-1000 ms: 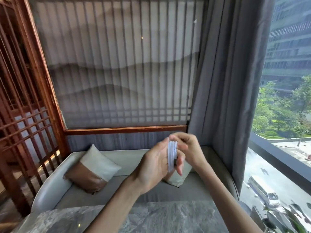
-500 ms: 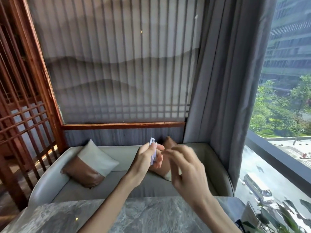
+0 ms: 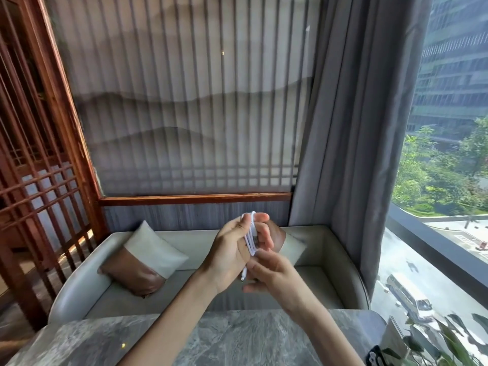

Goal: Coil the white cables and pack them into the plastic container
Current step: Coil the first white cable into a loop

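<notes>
Cable bundled in the left hand, both hands up in the air!

The left hand (image 3: pixel 232 250) is raised at centre, its fingers curled round a flat bundle of white cable (image 3: pixel 250 235), with the loops running from the fingertips down across the palm. A short tail drops out of the bundle and ends in a small plug (image 3: pixel 242 276), dangling just beside the left wrist. The right hand (image 3: pixel 276 273) sits right underneath with its fingers bent, its forefinger up against the bottom of the loops, and the plug hangs between forefinger and thumb; whether it actually pinches that tail, I cannot tell. Both hands are well above the grey marble surface (image 3: pixel 237 339). Behind them are a pale sofa (image 3: pixel 200 239) with a brown-and-cream cushion (image 3: pixel 148 262) and, to the right, a grey curtain (image 3: pixel 351 128).
</notes>
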The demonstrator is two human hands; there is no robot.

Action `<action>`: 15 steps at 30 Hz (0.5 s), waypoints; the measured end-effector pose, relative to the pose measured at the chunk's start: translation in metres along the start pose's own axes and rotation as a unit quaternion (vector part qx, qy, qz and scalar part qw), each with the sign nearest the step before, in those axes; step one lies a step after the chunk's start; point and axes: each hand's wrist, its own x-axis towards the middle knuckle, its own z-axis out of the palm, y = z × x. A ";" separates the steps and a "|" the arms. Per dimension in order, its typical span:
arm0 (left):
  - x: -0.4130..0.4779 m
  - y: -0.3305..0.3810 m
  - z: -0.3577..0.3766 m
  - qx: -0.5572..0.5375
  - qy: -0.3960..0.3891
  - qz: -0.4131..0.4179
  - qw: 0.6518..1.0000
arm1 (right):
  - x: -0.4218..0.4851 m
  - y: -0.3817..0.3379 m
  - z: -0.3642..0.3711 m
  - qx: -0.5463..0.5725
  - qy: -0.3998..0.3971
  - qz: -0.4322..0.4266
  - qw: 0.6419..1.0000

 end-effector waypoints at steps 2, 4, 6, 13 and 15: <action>0.004 -0.007 -0.006 -0.004 0.049 0.028 0.998 | -0.004 0.006 0.008 -0.011 -0.012 0.024 1.000; 0.006 -0.014 -0.011 0.049 0.076 0.046 0.995 | -0.008 0.006 0.012 -0.009 -0.027 0.026 0.999; 0.006 -0.020 -0.016 0.106 0.082 0.049 0.990 | -0.011 0.001 0.012 0.015 -0.052 0.023 0.998; 0.003 -0.030 -0.027 0.356 -0.041 0.051 0.932 | -0.018 0.010 0.009 0.279 -0.029 0.101 0.955; 0.001 -0.034 -0.029 0.461 -0.083 0.076 0.880 | -0.020 0.010 0.005 0.359 -0.038 0.134 0.923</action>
